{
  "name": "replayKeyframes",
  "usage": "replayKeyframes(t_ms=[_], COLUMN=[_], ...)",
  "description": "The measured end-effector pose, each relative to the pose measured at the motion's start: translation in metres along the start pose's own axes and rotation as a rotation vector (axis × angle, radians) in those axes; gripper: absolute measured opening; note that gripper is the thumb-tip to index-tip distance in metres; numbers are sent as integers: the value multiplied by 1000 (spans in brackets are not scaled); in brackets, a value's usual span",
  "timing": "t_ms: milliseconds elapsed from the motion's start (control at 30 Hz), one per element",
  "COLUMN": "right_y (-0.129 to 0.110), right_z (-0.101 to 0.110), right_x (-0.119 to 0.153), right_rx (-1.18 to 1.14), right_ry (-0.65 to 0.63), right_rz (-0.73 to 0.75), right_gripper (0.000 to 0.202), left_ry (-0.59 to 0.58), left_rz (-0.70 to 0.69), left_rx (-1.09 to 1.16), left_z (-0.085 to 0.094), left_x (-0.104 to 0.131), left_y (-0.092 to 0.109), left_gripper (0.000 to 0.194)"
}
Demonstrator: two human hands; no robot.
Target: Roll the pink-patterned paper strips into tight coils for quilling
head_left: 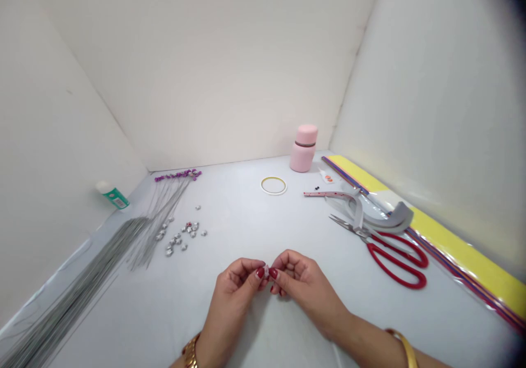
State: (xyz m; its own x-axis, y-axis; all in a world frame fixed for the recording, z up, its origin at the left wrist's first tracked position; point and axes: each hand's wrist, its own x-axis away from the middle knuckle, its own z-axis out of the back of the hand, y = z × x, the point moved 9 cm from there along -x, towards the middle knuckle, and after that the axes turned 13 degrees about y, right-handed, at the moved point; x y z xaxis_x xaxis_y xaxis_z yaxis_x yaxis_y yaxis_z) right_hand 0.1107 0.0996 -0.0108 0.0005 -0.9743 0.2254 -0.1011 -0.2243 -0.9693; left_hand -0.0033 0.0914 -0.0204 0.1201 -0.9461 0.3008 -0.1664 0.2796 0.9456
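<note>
Sitting between the thumb tips, small pale piece (266, 272) is pinched by left hand (235, 290) and right hand (306, 281), fingertips (260, 272) narrowed onto it.

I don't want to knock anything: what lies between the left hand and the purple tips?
In the head view, small silver pieces, loosely scattered on the table, lie between the left hand and the purple tips.

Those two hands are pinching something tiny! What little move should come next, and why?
Probably a gentle squeeze: the left hand and right hand pinch one small pale piece, thumbs meeting at it from both sides. Small silvery pieces lie loose on the table, so light pressure might suit something that tiny.
</note>
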Motion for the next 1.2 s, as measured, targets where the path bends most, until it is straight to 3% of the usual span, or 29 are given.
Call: replayKeyframes(t_ms=[300,500,667,833,1000,1100,1200], right_y=[-8,1,7,1,-7,-6,0], right_z=[-2,-5,-4,-8,-11,-11,-10], right_x=[3,1,-1,2,6,6,4], right_rx=[-14,-124,-113,-79,66,70,31], right_ry=[-40,-95,-67,-127,-189,-179,-153], right_rz=[70,-23,-52,-7,122,149,84], right_gripper=[20,23,23,22,19,20,24], left_ry=[-33,-98,-169,-94,-119,-115,-105], left_rz=[-10,-17,-39,33,75,47,-24], left_rx=[-11,-15,-3,89,136,95,4], left_z=[-3,-9,-15,-10,-11,-10,-8], left_x=[1,3,3,0,1,0,0], left_y=[1,3,2,1,1,1,3], left_gripper=[12,12,14,12,14,12,12])
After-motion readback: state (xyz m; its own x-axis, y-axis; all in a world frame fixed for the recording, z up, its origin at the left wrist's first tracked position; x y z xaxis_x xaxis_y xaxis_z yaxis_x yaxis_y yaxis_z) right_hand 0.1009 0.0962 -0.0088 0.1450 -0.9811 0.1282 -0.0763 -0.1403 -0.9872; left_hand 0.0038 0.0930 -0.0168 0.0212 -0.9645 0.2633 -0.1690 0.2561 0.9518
